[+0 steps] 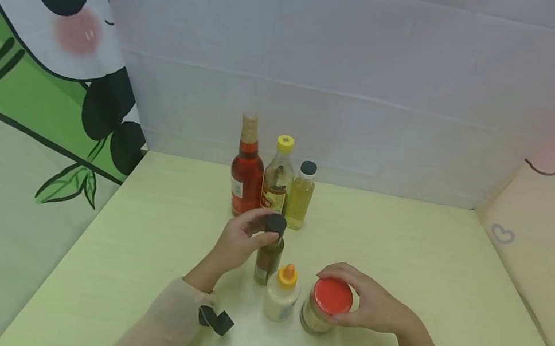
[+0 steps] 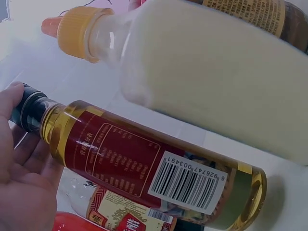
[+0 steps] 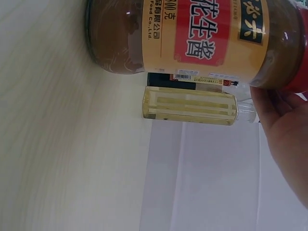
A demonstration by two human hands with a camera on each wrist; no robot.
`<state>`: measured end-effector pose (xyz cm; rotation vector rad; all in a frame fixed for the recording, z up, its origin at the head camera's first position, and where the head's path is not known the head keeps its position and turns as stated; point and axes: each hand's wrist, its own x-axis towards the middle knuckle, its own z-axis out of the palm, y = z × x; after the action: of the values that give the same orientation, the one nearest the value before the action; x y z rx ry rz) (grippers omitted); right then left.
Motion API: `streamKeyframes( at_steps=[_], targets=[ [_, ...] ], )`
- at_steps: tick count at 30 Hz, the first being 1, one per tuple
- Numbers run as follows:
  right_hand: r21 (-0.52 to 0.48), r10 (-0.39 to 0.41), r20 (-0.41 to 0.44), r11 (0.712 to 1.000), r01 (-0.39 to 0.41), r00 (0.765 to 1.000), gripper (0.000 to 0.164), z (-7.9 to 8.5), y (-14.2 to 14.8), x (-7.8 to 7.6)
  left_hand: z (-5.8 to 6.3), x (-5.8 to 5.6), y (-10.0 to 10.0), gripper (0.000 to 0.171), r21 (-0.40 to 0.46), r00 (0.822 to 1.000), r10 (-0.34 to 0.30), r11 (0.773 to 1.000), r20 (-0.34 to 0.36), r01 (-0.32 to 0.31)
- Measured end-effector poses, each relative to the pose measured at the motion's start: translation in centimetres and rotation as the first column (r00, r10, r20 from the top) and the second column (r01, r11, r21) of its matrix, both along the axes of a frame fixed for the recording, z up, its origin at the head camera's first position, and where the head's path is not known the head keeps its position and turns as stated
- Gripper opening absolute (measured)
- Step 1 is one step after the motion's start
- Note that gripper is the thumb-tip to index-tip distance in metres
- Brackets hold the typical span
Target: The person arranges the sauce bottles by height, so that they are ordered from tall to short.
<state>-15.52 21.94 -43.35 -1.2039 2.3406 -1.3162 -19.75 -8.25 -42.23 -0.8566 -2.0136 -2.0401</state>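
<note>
In the head view my left hand point(image 1: 238, 242) grips the black cap of an oil bottle point(image 1: 266, 263) that stands upright on the table. The left wrist view shows this oil bottle point(image 2: 122, 156) with its dark red label and barcode, thumb and fingers at the cap. My right hand point(image 1: 373, 303) holds a peanut butter jar point(image 1: 313, 317) by its red lid, thumb and fingers on either side. Its yellow and red label faces the right wrist camera, where the jar point(image 3: 202, 36) looks brown. Between the two stands a squeeze bottle point(image 1: 280, 300) with an orange nozzle cap and pale contents.
Behind my left hand stand a tall red bottle point(image 1: 246, 183), a yellow-capped bottle point(image 1: 278, 179) and a small dark-capped bottle point(image 1: 300, 202) of yellow liquid. A white sheet point(image 1: 319, 86) hangs along the back edge of the pale table point(image 1: 404, 240).
</note>
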Motion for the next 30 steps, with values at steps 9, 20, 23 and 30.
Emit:
streamKeyframes(
  at_steps=[9,20,23,30],
  targets=[
    [0.001,0.01,0.033,1.0,-0.01,0.999,0.058,0.1,-0.1,0.3,1.6,-0.7,0.6,0.037,-0.1,0.996,0.034,0.995,0.081,-0.026],
    [0.001,0.029,-0.001,1.0,-0.029,1.0,0.061,-0.2,0.3,0.2,3.2,-2.1,1.9,0.04,-0.224,0.993,0.017,0.974,0.117,0.01],
    [0.003,0.032,-0.009,0.999,-0.032,0.999,0.062,-0.2,0.4,0.1,3.4,-2.7,2.3,0.04,-0.263,0.993,0.018,0.965,0.118,0.014],
    [0.003,0.036,0.0,0.999,-0.036,0.999,0.063,-0.1,0.4,0.0,3.8,-4.1,3.1,0.041,-0.282,0.987,-0.002,0.958,0.16,0.047]
  ],
)
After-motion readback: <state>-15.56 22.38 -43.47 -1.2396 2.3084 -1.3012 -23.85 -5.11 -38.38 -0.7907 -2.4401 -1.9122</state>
